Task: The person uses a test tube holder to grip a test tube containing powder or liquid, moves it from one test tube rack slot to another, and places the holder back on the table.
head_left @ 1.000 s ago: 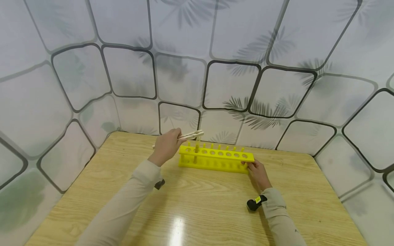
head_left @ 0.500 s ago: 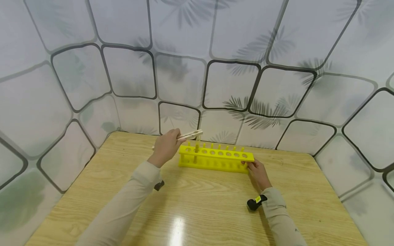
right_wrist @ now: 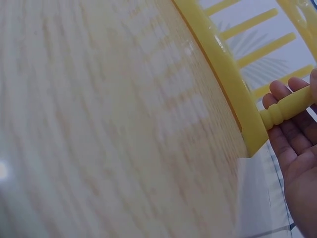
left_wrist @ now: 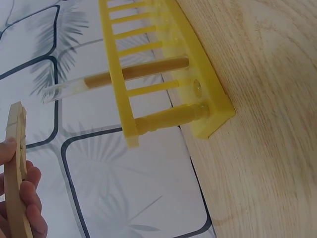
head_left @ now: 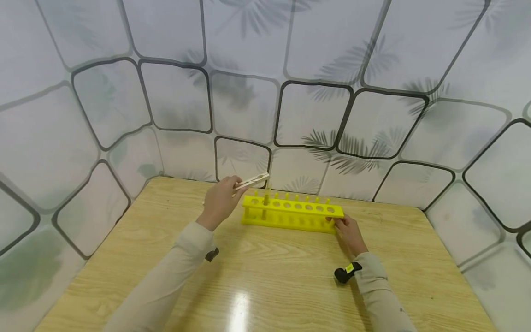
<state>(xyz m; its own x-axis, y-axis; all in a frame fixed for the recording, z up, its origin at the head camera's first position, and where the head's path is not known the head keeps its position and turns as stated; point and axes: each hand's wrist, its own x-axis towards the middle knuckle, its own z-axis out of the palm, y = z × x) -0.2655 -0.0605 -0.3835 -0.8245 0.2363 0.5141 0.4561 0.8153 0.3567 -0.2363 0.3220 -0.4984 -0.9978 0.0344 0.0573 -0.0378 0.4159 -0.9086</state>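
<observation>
A yellow test tube rack (head_left: 292, 226) stands on the table. One glass test tube (left_wrist: 101, 80), partly filled with something brown, stands in a hole near the rack's left end, its clear top sticking up above the upper plate. My left hand (head_left: 221, 199) grips a wooden test tube clamp (head_left: 254, 180). In the left wrist view the clamp (left_wrist: 17, 163) is apart from the tube's mouth. At the rack's right end, my right hand (head_left: 348, 233) holds the end post (right_wrist: 287, 107), fingers curled round it.
The wood-grain table (head_left: 265, 272) carries the rack near its back edge. A patterned curtain or wall covering (head_left: 249, 110) rises close behind and on both sides. Black wrist cameras (head_left: 343, 275) sit on the wrists.
My left hand and the clamp have moved slightly left and away from the top of the test tube, which stays in the rack. My right hand keeps its hold.
</observation>
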